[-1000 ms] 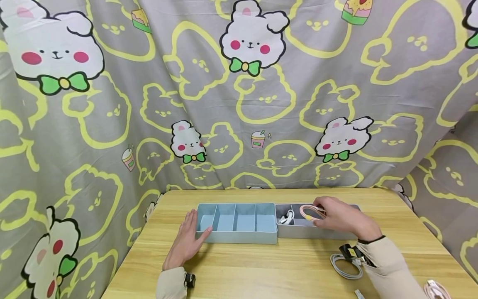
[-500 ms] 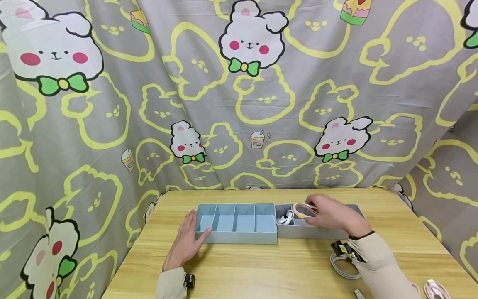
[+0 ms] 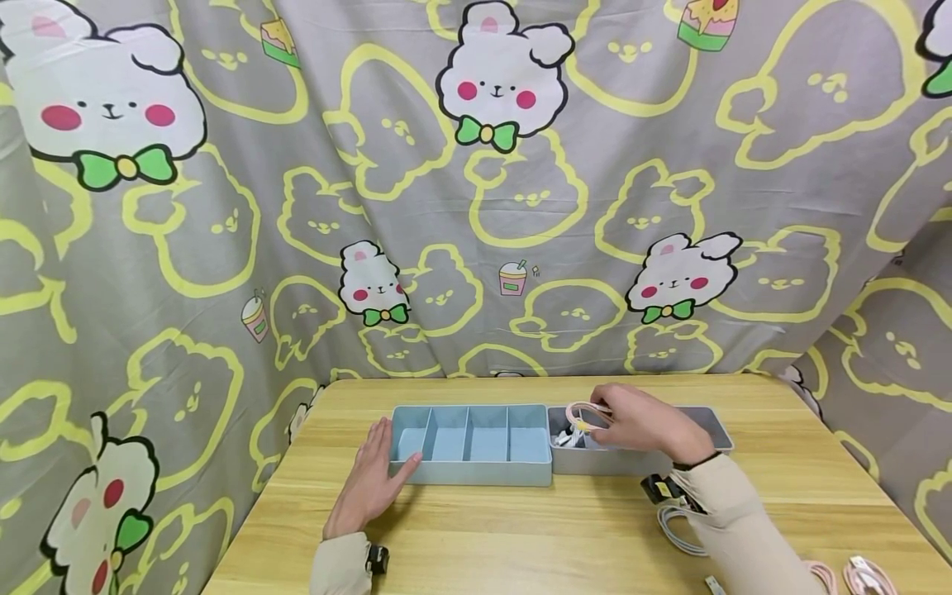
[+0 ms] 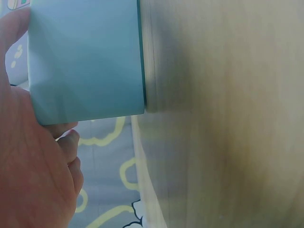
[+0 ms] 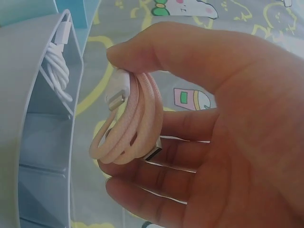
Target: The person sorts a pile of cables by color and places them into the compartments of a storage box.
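My left hand rests at the left end of a light blue divided box, thumb at its front rim, fingers along the end wall. The left wrist view shows the box's plain wall close up. My right hand pinches a coiled pink charging cable between thumb and fingers, over the left part of a grey divided box. The coil has a white connector and a metal USB plug. A bundled white cable lies in the grey box's leftmost compartment. The blue box's compartments hold nothing.
A coiled grey cable lies on the wooden table below the right wrist, partly hidden. Pink cables and a plug end lie near the front right edge. A patterned curtain stands behind the table.
My right hand has moved left with the pink cable, from over the grey box's middle toward its leftmost compartment. My left hand and both boxes have stayed put.
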Available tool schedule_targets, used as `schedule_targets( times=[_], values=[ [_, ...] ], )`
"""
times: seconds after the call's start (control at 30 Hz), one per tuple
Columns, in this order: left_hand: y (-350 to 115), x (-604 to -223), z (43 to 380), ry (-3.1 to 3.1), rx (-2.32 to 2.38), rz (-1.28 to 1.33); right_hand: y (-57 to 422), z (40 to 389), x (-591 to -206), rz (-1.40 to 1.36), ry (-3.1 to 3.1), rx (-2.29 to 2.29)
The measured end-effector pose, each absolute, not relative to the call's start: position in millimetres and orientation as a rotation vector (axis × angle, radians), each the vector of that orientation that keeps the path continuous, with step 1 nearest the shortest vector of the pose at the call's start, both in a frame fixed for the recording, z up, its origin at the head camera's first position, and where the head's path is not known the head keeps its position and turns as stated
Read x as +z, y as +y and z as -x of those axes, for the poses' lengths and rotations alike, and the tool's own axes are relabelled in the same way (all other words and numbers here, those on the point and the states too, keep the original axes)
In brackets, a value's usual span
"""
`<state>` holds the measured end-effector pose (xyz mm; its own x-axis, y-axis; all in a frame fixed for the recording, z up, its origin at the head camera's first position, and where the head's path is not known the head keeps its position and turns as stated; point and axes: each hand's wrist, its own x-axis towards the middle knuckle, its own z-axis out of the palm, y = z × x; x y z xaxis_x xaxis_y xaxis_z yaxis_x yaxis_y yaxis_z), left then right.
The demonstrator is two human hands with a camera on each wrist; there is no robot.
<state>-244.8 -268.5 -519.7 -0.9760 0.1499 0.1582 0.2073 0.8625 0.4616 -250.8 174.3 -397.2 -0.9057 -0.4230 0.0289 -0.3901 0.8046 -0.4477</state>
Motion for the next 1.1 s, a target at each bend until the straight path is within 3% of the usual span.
schedule_targets(
  times=[1.1],
  values=[
    [-269.8,-521.2,245.4,-2.915,-0.745,0.275,125.0,268.4,-403.2,0.793,2.875,-0.670]
  ],
)
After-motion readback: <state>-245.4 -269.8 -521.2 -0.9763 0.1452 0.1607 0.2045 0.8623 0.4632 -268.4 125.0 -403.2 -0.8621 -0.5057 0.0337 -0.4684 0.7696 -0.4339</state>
